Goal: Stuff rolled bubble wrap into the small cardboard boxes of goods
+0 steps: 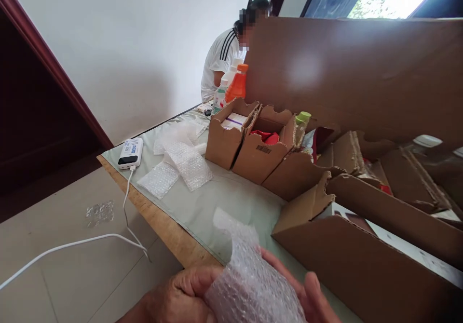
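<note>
A sheet or pouch of clear bubble wrap [253, 275] is in front of me at the bottom of the head view, with its far end curling up over the table edge. My left hand [184, 296] is closed on its left side, the thumb pressed along the plastic. On the other side, my right hand [307, 289] lies against the wrap with its fingers stretched out and partly behind it. Its thumb stands up, apart from the plastic. Whether anything is inside the wrap I cannot tell.
More bubble wrap pieces [184, 156] lie on the cloth-covered table [231, 193], near a white power bank [130, 153] with a cable [83, 243]. Cardboard bins [249, 161] line the right side. Behind them are bottles [237, 87], a tall cardboard panel [347, 67] and a seated person [220, 55].
</note>
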Available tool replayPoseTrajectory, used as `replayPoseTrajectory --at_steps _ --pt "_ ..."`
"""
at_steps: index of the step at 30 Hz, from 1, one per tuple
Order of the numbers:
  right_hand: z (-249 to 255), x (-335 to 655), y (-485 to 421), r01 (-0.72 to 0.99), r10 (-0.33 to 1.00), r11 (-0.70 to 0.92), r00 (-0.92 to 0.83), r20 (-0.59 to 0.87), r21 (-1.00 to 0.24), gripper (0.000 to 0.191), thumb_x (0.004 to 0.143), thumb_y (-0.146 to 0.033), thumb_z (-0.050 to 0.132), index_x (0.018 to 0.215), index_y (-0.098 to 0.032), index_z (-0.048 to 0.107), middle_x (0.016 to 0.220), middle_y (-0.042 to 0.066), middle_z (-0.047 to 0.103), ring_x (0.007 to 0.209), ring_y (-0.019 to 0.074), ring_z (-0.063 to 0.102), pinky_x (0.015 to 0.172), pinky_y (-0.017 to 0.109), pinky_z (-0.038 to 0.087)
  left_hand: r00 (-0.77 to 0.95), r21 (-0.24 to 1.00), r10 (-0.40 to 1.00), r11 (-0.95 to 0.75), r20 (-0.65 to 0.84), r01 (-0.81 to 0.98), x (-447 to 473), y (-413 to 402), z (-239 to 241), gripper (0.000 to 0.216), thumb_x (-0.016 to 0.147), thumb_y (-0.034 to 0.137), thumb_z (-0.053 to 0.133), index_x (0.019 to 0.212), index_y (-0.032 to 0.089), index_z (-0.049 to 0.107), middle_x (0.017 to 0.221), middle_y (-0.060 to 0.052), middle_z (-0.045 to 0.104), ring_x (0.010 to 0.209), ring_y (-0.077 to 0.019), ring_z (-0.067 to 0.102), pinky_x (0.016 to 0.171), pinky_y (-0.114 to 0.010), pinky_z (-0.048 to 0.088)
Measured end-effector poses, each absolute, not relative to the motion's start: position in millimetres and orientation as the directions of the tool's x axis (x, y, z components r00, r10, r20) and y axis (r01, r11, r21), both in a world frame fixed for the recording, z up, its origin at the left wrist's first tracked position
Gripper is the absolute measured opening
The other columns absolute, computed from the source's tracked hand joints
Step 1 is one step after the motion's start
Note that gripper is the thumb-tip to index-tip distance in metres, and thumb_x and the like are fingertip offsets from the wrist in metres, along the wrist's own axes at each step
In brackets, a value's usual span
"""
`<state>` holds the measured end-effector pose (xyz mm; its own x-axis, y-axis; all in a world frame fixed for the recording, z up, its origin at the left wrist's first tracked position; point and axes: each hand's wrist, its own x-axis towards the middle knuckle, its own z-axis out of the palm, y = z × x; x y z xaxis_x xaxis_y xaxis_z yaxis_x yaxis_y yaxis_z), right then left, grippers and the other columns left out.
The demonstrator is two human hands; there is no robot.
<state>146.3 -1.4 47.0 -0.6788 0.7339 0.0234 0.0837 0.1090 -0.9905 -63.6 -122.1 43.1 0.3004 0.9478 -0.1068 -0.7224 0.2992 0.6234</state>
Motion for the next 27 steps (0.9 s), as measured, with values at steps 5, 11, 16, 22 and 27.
replayPoseTrajectory --at_steps 5,11,16,22,27 --pt "59.5 113.6 32.3 -0.055 0.868 -0.157 -0.484 -0.111 -0.986 0.064 0.084 -0.052 0.072 0.141 -0.029 0.055 0.083 0.002 0.072 0.07 0.0194 0.069 0.064 0.031 0.056 0.279 0.554 0.953 0.295 -0.116 -0.779 -64.2 -130.8 23.6 0.061 0.077 0.025 0.079 0.136 0.025 0.065 0.108 -0.008 0.077 0.098 -0.0247 0.074 0.084 -0.031 0.053" --pt "21.2 77.7 73.2 0.191 0.951 0.16 -0.293 0.099 -0.968 0.061 0.086 -0.041 0.066 0.14 -0.019 0.051 0.084 0.001 0.069 0.073 0.0175 0.065 0.068 0.031 0.054 0.103 0.487 0.956 0.231 -0.275 -0.842 -67.3 -148.9 8.7 0.102 0.069 0.025 0.083 0.158 0.033 0.034 0.138 -0.011 0.062 0.119 -0.0294 0.065 0.103 -0.044 0.046" --pt "8.2 99.7 53.7 0.534 0.866 0.417 -0.479 0.143 -0.736 0.063 0.096 -0.039 0.053 0.154 -0.019 0.038 0.139 0.02 0.062 0.122 0.0311 0.065 0.095 0.049 0.056 0.088 0.51 0.93 0.274 -0.358 -0.816 -66.9 -162.4 4.7 0.092 0.07 0.027 0.085 0.152 0.035 0.045 0.142 -0.01 0.059 0.119 -0.0296 0.062 0.101 -0.043 0.046" --pt "21.0 161.4 -15.0 0.454 0.534 0.836 -0.803 0.266 -0.308 0.051 0.097 -0.013 0.051 0.147 -0.021 0.046 0.153 0.02 0.049 0.138 0.0313 0.052 0.102 0.05 0.052 0.206 0.371 0.858 0.405 -0.471 -0.836 -83.3 -153.3 12.6 0.048 0.072 0.022 0.08 0.12 0.018 0.074 0.116 -0.009 0.072 0.098 -0.0217 0.068 0.089 -0.033 0.051" --pt "27.7 158.1 -70.5 0.286 0.384 0.915 -0.834 0.396 -0.286 0.039 0.091 -0.002 0.053 0.126 -0.018 0.059 0.134 0.018 0.063 0.126 0.0294 0.059 0.097 0.047 0.051 0.206 0.323 0.829 0.414 -0.52 -0.851 -85.8 -140.1 19.0 0.055 0.074 0.022 0.075 0.128 0.013 0.067 0.113 -0.012 0.074 0.107 -0.0236 0.068 0.098 -0.034 0.048"
